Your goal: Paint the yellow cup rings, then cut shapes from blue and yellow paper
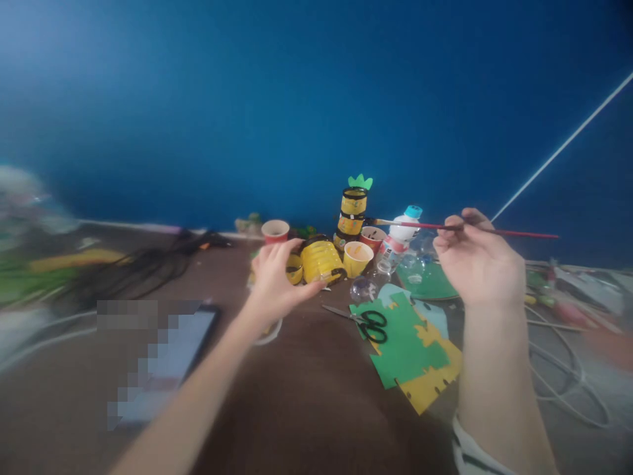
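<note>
Head view, blurred at the edges. Right hand raised above the table, fingertips pinched shut on a thin red paintbrush; held level, gripped about mid-shaft, bristle end pointing left and reaching up beside the stacked yellow tower with a green paper crown. Left hand lower, fingers over the top and thumb under, wrapped round the left side of a yellow ribbed container at the near edge of the clutter.

Just beside the container: yellow cup on its right, red cup behind on its left. White bottle with a blue cap tilted under the brush. Black-handled scissors lying on green and yellow cut paper. Green plate below the right hand. Dark-framed screen near left; pale cables looped far right.

Handling, judged only: brush light, stiff, smooth along the shaft, so prone to rolling in a loose pinch; closer hold toward the bristles for control. Container likely hollow, light, thin-walled; ribs good for purchase, hard squeezing apt to dent it. Best taken round the middle.
</note>
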A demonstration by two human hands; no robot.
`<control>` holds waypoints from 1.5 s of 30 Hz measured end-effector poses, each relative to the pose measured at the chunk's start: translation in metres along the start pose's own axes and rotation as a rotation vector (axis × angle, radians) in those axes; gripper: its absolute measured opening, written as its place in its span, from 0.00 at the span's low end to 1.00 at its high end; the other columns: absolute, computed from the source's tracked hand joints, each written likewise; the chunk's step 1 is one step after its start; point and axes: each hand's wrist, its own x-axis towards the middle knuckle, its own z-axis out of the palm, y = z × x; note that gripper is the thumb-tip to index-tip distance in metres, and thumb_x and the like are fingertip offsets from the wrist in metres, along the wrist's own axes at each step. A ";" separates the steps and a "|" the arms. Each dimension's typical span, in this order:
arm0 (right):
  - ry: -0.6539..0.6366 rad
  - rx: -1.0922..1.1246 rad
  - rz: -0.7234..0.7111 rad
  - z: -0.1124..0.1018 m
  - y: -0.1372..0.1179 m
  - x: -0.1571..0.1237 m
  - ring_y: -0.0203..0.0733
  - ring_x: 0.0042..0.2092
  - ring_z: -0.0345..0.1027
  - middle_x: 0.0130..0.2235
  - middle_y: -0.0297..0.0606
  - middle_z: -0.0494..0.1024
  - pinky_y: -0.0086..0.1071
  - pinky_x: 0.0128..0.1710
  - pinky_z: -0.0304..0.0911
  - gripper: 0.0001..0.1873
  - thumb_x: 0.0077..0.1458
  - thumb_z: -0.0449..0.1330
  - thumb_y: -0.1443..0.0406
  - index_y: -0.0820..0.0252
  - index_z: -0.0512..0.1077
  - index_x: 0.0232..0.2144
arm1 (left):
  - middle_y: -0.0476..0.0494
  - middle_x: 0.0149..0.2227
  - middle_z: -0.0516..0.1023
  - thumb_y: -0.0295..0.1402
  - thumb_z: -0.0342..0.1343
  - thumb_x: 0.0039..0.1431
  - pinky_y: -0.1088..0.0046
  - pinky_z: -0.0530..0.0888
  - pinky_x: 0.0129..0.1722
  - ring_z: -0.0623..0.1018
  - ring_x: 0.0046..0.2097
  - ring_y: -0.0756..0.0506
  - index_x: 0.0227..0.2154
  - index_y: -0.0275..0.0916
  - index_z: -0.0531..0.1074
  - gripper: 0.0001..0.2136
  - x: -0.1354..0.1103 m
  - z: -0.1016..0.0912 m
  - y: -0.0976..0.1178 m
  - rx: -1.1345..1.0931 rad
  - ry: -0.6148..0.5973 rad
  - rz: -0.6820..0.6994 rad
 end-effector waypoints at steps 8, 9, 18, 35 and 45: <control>-0.042 -0.112 -0.184 0.015 -0.004 -0.009 0.37 0.32 0.68 0.31 0.33 0.73 0.35 0.35 0.66 0.09 0.44 0.54 0.72 0.55 0.70 0.29 | 0.39 0.49 0.69 0.48 0.62 0.40 0.51 0.57 0.49 0.63 0.52 0.33 0.49 0.45 0.61 0.32 -0.003 0.006 -0.005 0.125 -0.029 0.149; -0.044 -0.114 -0.208 0.017 -0.004 -0.010 0.37 0.31 0.68 0.31 0.33 0.73 0.35 0.34 0.66 0.09 0.44 0.55 0.72 0.55 0.71 0.28 | 0.39 0.50 0.69 0.48 0.62 0.40 0.51 0.56 0.49 0.62 0.52 0.33 0.49 0.45 0.61 0.32 -0.003 0.005 -0.005 0.133 -0.033 0.161; -0.232 -0.580 -0.445 0.037 -0.009 -0.033 0.42 0.38 0.69 0.33 0.34 0.75 0.41 0.43 0.64 0.13 0.53 0.55 0.71 0.53 0.76 0.37 | 0.39 0.51 0.66 0.43 0.62 0.43 0.54 0.55 0.51 0.61 0.54 0.34 0.53 0.46 0.56 0.33 -0.002 -0.001 -0.014 0.240 -0.089 0.356; -0.744 -1.395 -0.437 0.066 0.023 -0.052 0.56 0.59 0.47 0.56 0.46 0.59 0.50 0.58 0.51 0.45 0.41 0.69 0.57 0.56 0.55 0.58 | 0.40 0.52 0.65 0.40 0.61 0.46 0.56 0.56 0.52 0.60 0.54 0.37 0.53 0.43 0.57 0.30 -0.004 -0.004 -0.004 0.298 -0.163 0.315; -0.759 -1.353 -0.469 0.064 0.030 -0.051 0.53 0.60 0.47 0.56 0.47 0.59 0.48 0.59 0.50 0.33 0.47 0.63 0.66 0.59 0.57 0.55 | 0.39 0.51 0.65 0.40 0.60 0.48 0.55 0.57 0.52 0.61 0.54 0.36 0.52 0.42 0.56 0.30 -0.009 0.002 0.006 0.352 -0.139 0.317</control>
